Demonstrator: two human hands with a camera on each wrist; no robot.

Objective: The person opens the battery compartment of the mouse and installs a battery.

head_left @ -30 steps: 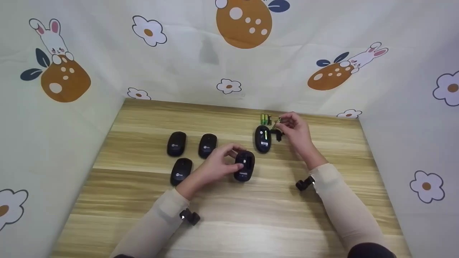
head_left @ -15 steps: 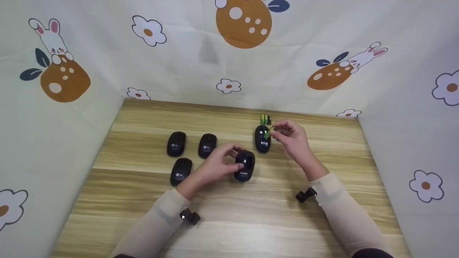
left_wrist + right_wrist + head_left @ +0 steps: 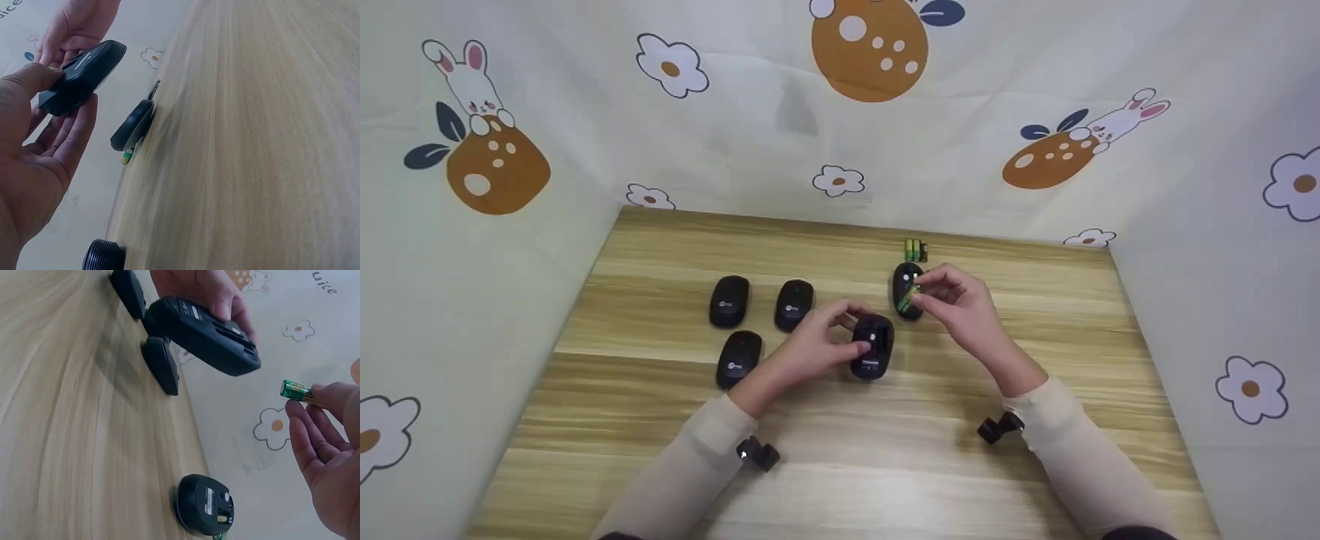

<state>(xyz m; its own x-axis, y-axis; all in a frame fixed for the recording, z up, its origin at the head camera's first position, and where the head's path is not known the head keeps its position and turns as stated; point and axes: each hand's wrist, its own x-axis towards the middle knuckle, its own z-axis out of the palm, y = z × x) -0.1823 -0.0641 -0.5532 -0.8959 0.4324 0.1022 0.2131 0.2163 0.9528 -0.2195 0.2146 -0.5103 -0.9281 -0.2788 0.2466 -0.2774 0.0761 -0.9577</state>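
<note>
Head view: the left hand (image 3: 814,343) grips a black mouse (image 3: 875,364) between thumb and fingers, its underside turned up and a dark, open slot showing on it. Both wrist views show this mouse raised clear of the tabletop (image 3: 885,465). The right hand (image 3: 971,307) pinches a green-and-gold battery (image 3: 910,298) between thumb and fingertips; from the right wrist the battery's green end points toward the held mouse, with a gap between them.

From the head, the battery is seen in front of a second upturned mouse (image 3: 900,289), which lies on the tabletop just beyond the held one. The right wrist view shows a yellowish battery (image 3: 223,518) in that mouse's slot. Near its far end, a short row of batteries (image 3: 913,250) lies side by side, two green and yellow, one dark.

To the left, three more black mice lie with their tops up: one farther back (image 3: 730,301), one beside it (image 3: 794,306), and one nearer the person (image 3: 740,358), partly beyond the left forearm. A pale cloth (image 3: 735,135) printed with flowers, rabbits and orange fruit rises behind the tabletop
</note>
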